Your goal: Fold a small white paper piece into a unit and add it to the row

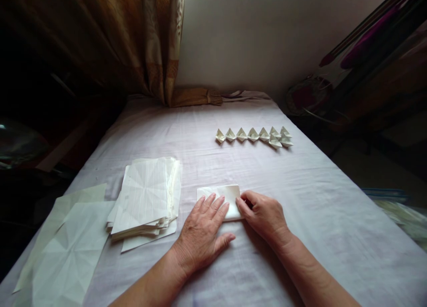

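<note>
A folded sheet of white paper lies flat on the cloth in front of me, roughly rectangular. Across its left part rests my left hand, palm down, with fingers stretched out and the thumb apart on the near side. My right hand pinches the paper's right edge between thumb and curled fingers. Left of my hands stands a thick stack of creased, ruled paper sheets. Farther off, to the right, several small folded paper boats sit in a row.
Two loose creased sheets lie at the near left. A pale cloth covers the whole surface. A gold-brown curtain hangs at the back left, its end lying on the cloth. Clear plastic bags are beyond the right edge.
</note>
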Available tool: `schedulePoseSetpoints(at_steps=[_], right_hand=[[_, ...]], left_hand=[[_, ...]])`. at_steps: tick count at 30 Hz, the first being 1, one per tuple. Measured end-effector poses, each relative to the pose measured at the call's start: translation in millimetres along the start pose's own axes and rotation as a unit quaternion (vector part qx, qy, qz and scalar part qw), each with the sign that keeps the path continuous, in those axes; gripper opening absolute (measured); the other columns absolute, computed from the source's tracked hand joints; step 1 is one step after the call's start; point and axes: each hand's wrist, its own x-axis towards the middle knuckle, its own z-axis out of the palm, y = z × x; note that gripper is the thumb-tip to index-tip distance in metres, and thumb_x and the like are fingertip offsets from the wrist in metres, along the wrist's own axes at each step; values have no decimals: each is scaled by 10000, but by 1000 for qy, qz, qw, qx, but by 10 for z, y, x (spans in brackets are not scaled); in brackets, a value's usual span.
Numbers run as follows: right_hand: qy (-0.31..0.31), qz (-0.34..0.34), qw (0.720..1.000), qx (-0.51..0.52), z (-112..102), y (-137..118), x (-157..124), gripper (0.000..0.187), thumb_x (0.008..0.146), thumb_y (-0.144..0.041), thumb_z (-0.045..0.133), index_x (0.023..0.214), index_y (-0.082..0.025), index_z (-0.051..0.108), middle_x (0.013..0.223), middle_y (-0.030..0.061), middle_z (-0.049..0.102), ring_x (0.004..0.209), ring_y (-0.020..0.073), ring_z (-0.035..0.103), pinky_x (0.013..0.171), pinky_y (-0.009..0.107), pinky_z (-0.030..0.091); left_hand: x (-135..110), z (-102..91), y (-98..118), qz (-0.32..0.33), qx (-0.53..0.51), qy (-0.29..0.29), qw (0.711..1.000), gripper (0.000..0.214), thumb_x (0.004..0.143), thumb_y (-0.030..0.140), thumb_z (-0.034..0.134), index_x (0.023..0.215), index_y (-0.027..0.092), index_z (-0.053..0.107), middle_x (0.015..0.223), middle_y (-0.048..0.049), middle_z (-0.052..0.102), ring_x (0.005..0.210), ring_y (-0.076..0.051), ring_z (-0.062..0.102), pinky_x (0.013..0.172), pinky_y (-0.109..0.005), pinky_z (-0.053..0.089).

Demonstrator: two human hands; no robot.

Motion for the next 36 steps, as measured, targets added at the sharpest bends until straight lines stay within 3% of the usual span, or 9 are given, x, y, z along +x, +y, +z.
schedulePoseSetpoints(at_steps=[36], right_hand=[[-14, 26, 1000, -8, -15, -32, 33, 297, 873, -384, 494, 666, -243, 652, 595, -7, 691, 526, 151, 610, 536, 260, 294]], left_hand=[[5, -6, 10, -3, 0, -7, 1000, 607, 947, 534, 459, 1456, 207, 419, 1541, -60, 398, 1449, -262, 302, 1194, -469, 263]])
